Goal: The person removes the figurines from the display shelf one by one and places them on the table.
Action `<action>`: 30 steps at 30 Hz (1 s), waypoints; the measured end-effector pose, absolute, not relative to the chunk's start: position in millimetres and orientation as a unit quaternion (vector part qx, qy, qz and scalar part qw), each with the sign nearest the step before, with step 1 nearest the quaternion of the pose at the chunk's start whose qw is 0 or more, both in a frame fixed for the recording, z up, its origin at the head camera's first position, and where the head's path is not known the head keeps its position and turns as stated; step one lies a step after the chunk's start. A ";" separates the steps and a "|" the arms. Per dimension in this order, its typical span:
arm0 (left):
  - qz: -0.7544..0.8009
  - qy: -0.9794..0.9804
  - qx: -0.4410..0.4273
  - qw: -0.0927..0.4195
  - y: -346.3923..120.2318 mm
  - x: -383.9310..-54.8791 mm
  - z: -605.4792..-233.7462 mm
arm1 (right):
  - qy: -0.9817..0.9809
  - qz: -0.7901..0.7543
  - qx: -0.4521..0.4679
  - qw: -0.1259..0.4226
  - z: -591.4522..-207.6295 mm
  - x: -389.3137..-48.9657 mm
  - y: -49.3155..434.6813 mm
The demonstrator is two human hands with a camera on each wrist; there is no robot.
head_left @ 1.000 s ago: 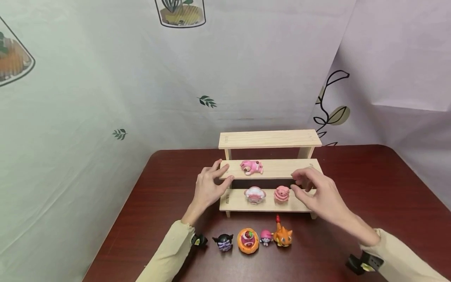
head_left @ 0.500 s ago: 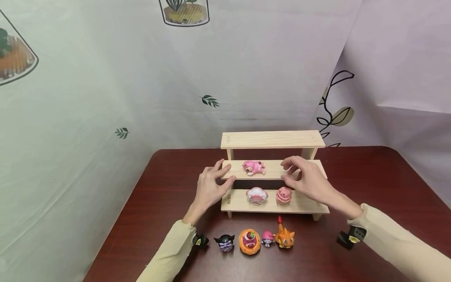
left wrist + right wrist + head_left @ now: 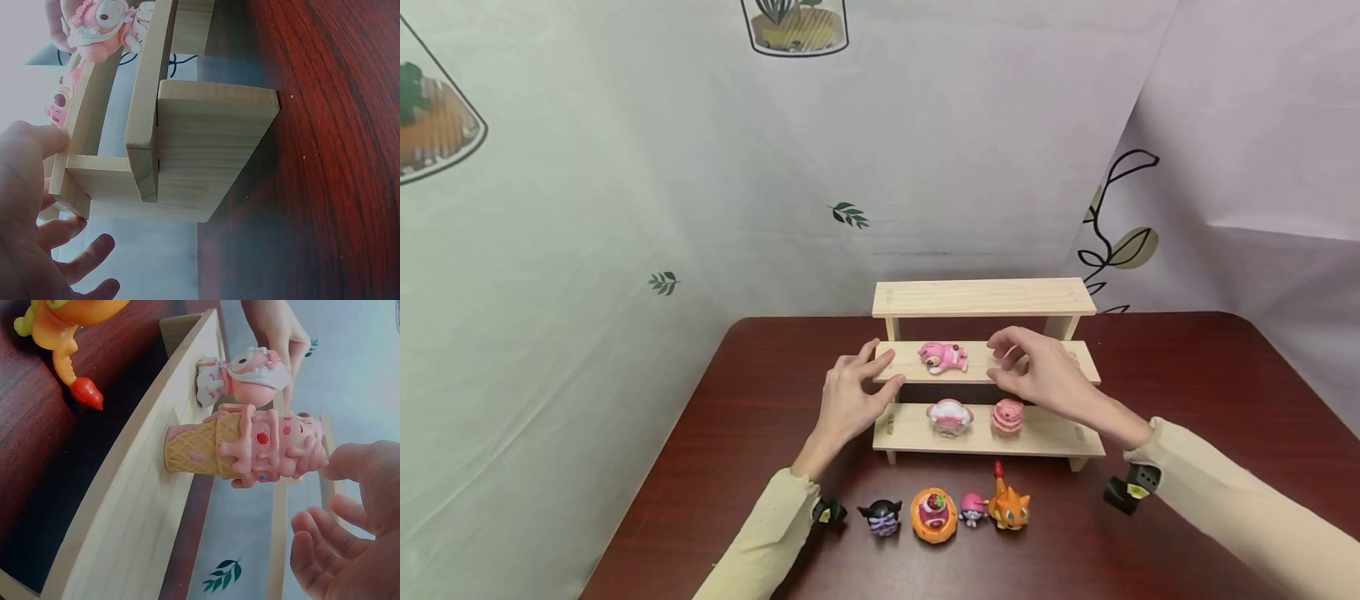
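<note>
My left hand (image 3: pixel 848 398) grips the left end of the middle board of a three-tier wooden display stand (image 3: pixel 985 296), thumb at its front edge. Over the right part of that board, my right hand (image 3: pixel 1048 373) hovers with loosely bent fingers and holds nothing. To its left, a pink bear figurine (image 3: pixel 943 357) lies on the middle board. On the lowest board stand a pink-and-white figurine (image 3: pixel 950 417) and a pink ice-cream-cone figurine (image 3: pixel 250 447). In the right wrist view, the right thumb overlaps the cone's top.
In front of the stand, a black-and-purple figurine (image 3: pixel 882 518), an orange round figurine (image 3: pixel 922 529), a small pink-haired figurine (image 3: pixel 972 508) and an orange dragon-like figurine (image 3: pixel 1011 510) stand in a row on the dark red table (image 3: pixel 730 467). A pale printed cloth (image 3: pixel 760 167) hangs behind.
My right hand has moved left, from the stand's right end to over the middle board. My left hand stays at the board's left end. The figurines have kept their places.
</note>
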State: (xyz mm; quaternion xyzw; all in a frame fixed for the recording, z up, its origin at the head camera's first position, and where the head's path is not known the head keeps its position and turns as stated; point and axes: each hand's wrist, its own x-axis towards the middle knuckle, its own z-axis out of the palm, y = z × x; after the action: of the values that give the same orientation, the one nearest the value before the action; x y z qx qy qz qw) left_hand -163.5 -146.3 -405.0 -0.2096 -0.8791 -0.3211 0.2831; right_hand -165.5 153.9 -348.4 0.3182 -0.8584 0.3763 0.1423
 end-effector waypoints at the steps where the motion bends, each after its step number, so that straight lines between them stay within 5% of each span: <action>1: -0.320 -0.879 -0.210 0.284 -146.3 -163.6 -404.8 | -0.859 0.375 0.318 0.141 -348.3 -166.3 153.1; 30: -0.320 -0.883 -0.203 0.278 -145.7 -163.2 -406.5 | -0.872 0.356 0.317 0.113 -351.2 -181.5 125.6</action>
State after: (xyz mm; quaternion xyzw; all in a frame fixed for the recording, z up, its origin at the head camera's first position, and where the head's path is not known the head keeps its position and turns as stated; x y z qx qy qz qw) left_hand -163.2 -145.7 -406.5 -0.2025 -0.8828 -0.3203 0.2776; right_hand -181.5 125.6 -351.2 0.3166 -0.8717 0.3565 0.1131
